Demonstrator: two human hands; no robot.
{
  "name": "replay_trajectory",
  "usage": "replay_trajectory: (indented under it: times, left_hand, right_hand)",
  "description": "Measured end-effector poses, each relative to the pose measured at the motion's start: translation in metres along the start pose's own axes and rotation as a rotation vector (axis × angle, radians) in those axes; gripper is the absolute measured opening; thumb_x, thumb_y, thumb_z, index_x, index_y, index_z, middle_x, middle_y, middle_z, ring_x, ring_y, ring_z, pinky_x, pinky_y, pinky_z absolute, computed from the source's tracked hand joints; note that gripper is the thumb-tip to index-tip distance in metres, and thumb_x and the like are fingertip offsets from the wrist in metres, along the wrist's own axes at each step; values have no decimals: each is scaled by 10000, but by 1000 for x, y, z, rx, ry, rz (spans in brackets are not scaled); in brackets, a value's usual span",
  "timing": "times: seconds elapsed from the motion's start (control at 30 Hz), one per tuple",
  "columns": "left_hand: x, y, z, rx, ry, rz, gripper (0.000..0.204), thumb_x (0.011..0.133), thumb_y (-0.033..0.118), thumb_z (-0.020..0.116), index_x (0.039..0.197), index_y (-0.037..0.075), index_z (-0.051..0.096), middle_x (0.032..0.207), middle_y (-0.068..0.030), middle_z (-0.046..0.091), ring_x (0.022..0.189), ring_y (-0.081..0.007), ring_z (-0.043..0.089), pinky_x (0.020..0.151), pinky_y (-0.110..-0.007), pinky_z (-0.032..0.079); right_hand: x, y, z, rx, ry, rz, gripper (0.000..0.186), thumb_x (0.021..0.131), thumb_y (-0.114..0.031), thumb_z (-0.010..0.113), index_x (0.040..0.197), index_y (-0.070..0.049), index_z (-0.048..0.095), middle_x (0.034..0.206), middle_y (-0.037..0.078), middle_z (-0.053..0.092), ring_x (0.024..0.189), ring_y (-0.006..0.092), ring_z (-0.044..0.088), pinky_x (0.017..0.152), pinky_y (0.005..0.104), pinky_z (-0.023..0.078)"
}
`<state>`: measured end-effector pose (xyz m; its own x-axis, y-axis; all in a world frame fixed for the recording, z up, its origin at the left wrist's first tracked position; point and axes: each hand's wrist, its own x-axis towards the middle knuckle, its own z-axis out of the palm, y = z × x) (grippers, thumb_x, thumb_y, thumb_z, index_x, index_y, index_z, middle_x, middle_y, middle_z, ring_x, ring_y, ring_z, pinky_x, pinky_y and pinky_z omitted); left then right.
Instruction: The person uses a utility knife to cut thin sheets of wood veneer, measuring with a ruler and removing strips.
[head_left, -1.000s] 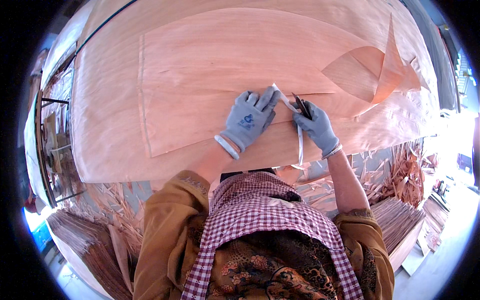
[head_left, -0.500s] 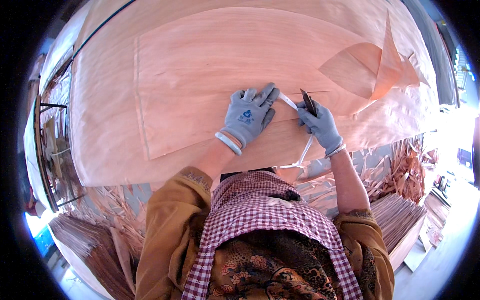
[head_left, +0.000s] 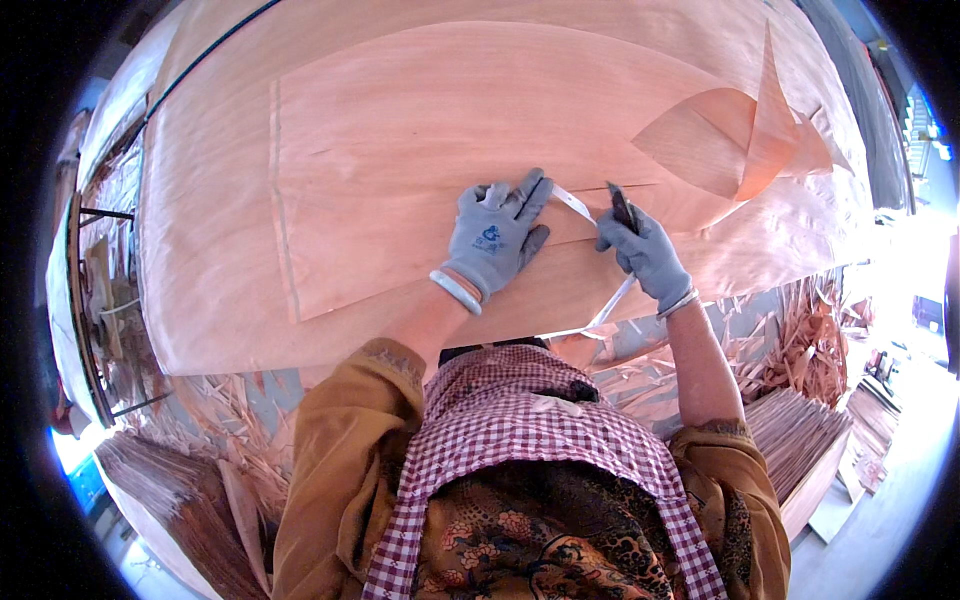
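Observation:
My left hand (head_left: 492, 240), in a grey coated glove, lies flat on a thin reddish wood veneer sheet (head_left: 400, 130). Its fingers are outstretched, and the index fingertip touches or nearly touches the end of a white tape strip (head_left: 574, 205). Closed in the same kind of glove, my right hand (head_left: 645, 245) grips a dark knife (head_left: 622, 207) with its blade pointing up and away. The tape runs from my left fingertips to the right fingers, then hangs below that hand toward the table's near edge. A dark narrow split (head_left: 625, 187) shows in the veneer just beyond the knife.
A veneer piece (head_left: 700, 140) curls upward at the right of the sheet. Veneer scraps (head_left: 810, 340) litter the floor along the near edge. Stacked veneer (head_left: 175, 490) stands low at the left, with another stack (head_left: 795, 435) at the right. A dark cord (head_left: 210, 50) crosses the far left corner.
My right hand has shifted slightly right and nearer, still gripping the knife, and the tape below it looks straighter. My left hand has stayed nearly in place on the veneer.

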<state>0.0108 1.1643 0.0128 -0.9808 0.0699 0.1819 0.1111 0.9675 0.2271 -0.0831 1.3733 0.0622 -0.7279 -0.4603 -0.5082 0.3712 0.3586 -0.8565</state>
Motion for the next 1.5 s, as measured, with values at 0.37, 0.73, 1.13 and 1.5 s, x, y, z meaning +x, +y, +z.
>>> replay_trajectory:
  times: [0.37,0.73,1.13,1.5]
  left_hand:
    - [-4,-10,5,-318,204,-87,526,833,234,575,1330,126,441,1387,-98,415,1064,-318,505,926,-449,362]
    - [-2,2,5,28,51,33,462,858,334,535,1280,148,513,1338,-17,483,1000,-199,501,898,-407,363]
    - [-2,6,-2,54,-61,19,541,872,442,484,1351,196,432,1383,-35,434,1082,-238,483,910,-438,340]
    - [8,14,-18,62,-199,12,511,867,441,505,1348,284,430,1414,-37,380,1097,-275,481,899,-454,351]
  right_hand:
    - [0,17,10,-210,246,-280,211,850,-130,639,1018,-9,603,813,38,648,683,109,581,641,226,470]
    - [-4,13,8,-649,342,-471,245,806,-103,642,1043,-51,610,922,154,654,843,274,652,713,313,499]
    - [6,12,-13,-480,68,-154,206,818,-203,643,895,-17,598,675,60,598,567,157,554,520,282,433]
    - [-14,18,-3,-291,19,-103,202,849,-213,634,866,-17,592,630,4,552,505,77,487,453,226,383]
